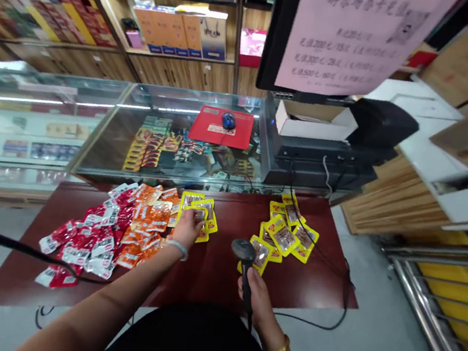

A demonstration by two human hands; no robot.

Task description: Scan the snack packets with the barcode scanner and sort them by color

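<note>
Wooden shelving packed with boxed goods stands well beyond the dark red table, and a glass display case runs along the table's far edge. Past the table's right half, a monitor with a pink paper sign on it rises behind a black cash drawer. Red-and-white packets cover the table's left end in an overlapping heap, with orange packets against them toward the table's middle. One pile of yellow packets spreads over the table's right part. At the table's middle, toward its far edge, the left hand has its fingers bent in on the uppermost of a smaller group of yellow-edged sachets; whether they pinch it, I cannot tell. Over the table's near edge, right of its middle, the right hand has its fingers wrapped round the handle of a black barcode scanner, its head toward the table's far side.
</note>
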